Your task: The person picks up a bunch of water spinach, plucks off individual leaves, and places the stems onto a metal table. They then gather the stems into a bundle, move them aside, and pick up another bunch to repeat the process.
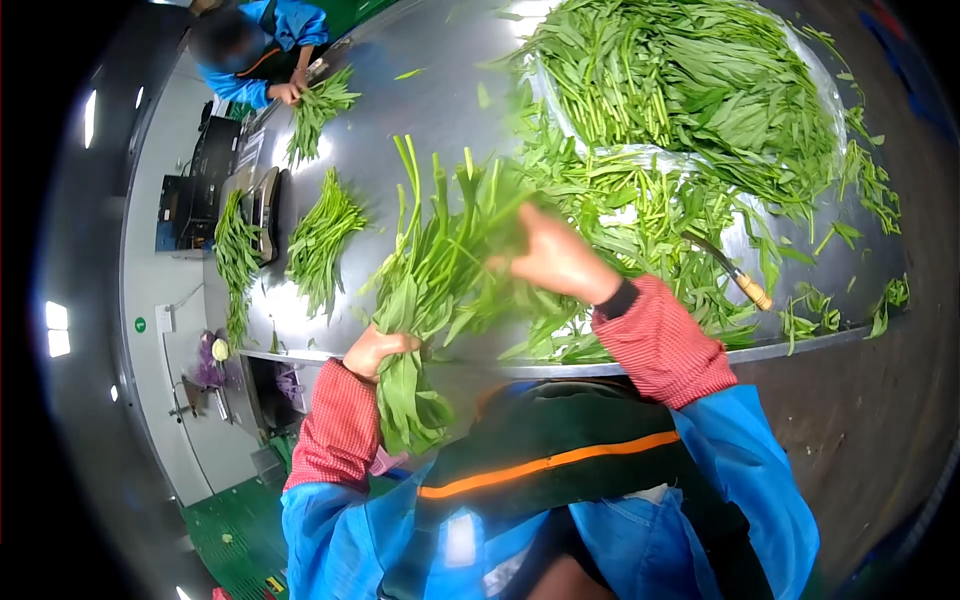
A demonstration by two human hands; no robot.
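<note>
My left hand [378,352] is wrapped round the leafy part of a bunch of green leafy stems [425,270], its cut ends pointing up and away from me. To the right of that bunch, my right hand [558,250] is raised over the metal table [400,100], its fingers bent round blurred greens; the motion smears what lies between them. A large heap of loose greens [700,90] on clear plastic lies beyond my right hand, and more loose stems spread below it.
A sickle-like knife with a wooden handle [752,291] lies on the greens at right. Two bunches [325,240] [236,260] lie at left, one beside a scale [265,213]. At the far left corner, a person in blue [262,50] holds greens.
</note>
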